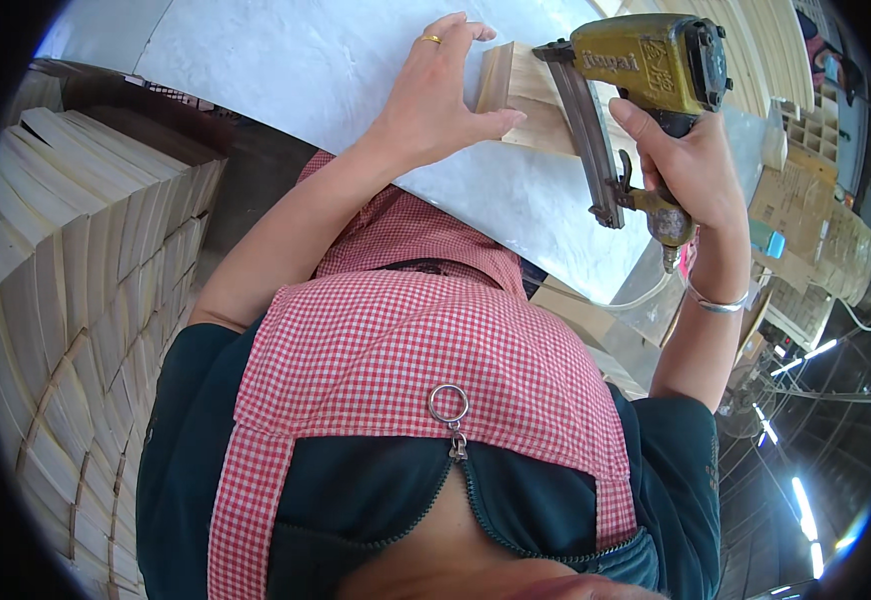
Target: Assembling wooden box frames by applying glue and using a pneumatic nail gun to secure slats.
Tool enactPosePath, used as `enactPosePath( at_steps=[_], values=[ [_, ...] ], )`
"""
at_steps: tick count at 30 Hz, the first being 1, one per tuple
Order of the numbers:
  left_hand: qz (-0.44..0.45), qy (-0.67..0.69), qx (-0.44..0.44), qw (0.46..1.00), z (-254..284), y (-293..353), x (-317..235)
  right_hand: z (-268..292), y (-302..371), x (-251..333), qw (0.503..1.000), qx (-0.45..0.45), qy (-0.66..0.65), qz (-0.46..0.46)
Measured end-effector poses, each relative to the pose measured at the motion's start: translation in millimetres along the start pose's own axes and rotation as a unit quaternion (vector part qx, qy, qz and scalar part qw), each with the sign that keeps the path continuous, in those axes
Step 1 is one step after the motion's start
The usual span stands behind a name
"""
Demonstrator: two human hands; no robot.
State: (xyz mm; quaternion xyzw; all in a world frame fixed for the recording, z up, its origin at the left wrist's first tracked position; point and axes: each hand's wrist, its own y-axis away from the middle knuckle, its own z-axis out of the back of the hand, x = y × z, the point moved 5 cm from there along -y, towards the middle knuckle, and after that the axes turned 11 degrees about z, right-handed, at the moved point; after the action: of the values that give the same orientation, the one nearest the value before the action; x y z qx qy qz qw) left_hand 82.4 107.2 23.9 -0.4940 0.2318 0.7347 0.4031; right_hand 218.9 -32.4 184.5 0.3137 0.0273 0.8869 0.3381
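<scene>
My right hand (691, 165) is wrapped round the handle of a yellow and black pneumatic staple gun (636, 60). The gun's nose meets the far part of a pale wooden piece (541, 100), and its slanting magazine hides some of that wood. A narrow wooden strip (496, 75) stands at the piece's left end. Just left of the strip is my left hand (441, 95), thumb and fingers spread apart, the thumb close to the wood's near edge. Whether that thumb touches the wood I cannot tell. A ring is on one finger.
The wood lies on a pale, marbled worktable (286, 70). Tall stacks of wooden boards (86, 230) stand at the left. More long wooden strips (756, 40) lie at the far right, with cardboard boxes (796, 215) beyond. A pale air hose (641, 298) runs near my right forearm.
</scene>
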Motion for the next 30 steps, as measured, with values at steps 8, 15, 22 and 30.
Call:
enactPosePath(
  at_steps=[8, 15, 22, 30],
  values=[
    [0.025, -0.007, 0.008, 1.000, 0.0, 0.0, -2.0, 9.4, 1.2, -7.3, 1.000, 0.005, -0.008, 0.006],
    [-0.143, -0.117, -0.010, 0.983, -12.5, -17.7, -56.3, 55.8, 39.3, -58.8, 0.989, -0.092, -0.004, -0.118],
    [-0.226, -0.284, 0.053, 0.930, -90.4, -34.2, -89.9, 61.3, 49.4, -88.3, 0.986, -0.088, 0.005, -0.145],
    [-0.157, -0.283, 0.116, 0.939, -91.4, -41.9, -91.1, 53.6, 39.0, -85.1, 0.992, -0.075, -0.042, -0.097]
  ],
)
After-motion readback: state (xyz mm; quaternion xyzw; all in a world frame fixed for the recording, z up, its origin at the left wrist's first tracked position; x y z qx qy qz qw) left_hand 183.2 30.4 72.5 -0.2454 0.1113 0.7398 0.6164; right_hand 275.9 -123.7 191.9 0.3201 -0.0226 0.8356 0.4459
